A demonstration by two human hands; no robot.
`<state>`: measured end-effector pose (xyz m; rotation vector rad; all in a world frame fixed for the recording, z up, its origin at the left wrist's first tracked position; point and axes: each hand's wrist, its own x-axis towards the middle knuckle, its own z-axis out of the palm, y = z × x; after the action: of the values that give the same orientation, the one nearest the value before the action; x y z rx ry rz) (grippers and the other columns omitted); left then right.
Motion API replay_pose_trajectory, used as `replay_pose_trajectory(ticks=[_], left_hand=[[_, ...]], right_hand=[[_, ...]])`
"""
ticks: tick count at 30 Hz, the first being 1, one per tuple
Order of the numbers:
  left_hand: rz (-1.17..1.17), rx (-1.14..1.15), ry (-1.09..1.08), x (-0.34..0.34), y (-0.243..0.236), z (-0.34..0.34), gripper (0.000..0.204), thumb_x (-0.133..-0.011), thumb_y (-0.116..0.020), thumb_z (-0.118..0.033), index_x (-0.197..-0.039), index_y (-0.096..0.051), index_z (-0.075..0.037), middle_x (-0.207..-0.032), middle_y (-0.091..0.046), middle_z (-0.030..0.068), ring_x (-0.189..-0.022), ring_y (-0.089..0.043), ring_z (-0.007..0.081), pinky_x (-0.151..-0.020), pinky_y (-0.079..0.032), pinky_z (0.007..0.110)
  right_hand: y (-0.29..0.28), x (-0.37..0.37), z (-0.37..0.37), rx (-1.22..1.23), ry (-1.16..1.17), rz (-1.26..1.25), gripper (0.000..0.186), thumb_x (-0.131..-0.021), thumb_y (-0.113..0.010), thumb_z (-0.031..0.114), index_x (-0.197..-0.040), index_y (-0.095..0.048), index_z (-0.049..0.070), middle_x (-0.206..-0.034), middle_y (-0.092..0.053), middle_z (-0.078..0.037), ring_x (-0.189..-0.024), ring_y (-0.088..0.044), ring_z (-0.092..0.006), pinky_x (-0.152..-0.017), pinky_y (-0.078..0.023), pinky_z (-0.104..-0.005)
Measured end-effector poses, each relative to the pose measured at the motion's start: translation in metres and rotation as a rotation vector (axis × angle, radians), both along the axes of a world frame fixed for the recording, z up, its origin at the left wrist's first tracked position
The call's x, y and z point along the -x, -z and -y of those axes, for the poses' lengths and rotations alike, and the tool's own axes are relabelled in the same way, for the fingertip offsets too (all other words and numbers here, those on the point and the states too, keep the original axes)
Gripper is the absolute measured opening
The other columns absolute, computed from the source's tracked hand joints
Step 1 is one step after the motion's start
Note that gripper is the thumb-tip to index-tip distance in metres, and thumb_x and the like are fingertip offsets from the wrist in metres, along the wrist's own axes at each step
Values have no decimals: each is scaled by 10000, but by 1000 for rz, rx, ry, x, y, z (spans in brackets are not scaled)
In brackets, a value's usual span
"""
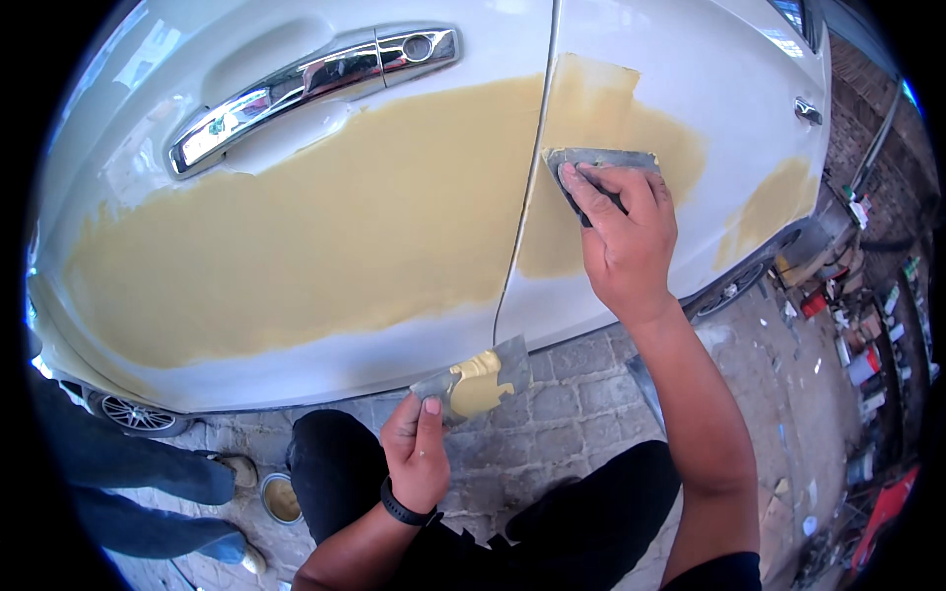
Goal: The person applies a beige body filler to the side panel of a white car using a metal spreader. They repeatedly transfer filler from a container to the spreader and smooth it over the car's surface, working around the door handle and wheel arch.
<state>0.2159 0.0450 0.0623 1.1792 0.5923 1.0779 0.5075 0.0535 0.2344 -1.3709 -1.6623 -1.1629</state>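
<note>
A white car door fills the upper view, with a broad patch of yellowish body filler below its chrome handle. Past the door seam, more filler covers the neighbouring panel. There my right hand grips a grey filler spreader, its edge against the coated panel. Lower down, my left hand pinches a flat grey scraper by one end. A dollop of yellow filler lies on that scraper, which is near the door's bottom edge.
An open round tin stands on the paved ground by my left knee. Another person's legs in jeans are at the left, near a car wheel. Cluttered containers and a red object lie at the right.
</note>
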Motion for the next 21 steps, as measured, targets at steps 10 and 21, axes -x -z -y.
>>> replay_pose_trajectory(ticks=[10, 21], left_hand=[[-32, -39, -12, -1, -2, -2, 341, -1167, -538, -212, -1336, -671, 52, -1201, -730, 71, -1017, -667, 122, -898, -538, 287], [38, -40, 9, 3, -13, 0, 359, -1176, -499, -194, -1359, -644, 79, -1244, -725, 110, -1120, -694, 185, -990, -560, 344]], right_hand=[[-66, -15, -19, -186, -56, 59, 434, -829, -669, -64, -1199, -816, 109, -1100, -720, -61, -974, -672, -286, -842, -543, -401], [-46, -9, -19, -85, -72, -21, 521, -771, -675, -83, -1216, -816, 148, -1075, -704, -44, -974, -655, -283, -845, -538, -399]])
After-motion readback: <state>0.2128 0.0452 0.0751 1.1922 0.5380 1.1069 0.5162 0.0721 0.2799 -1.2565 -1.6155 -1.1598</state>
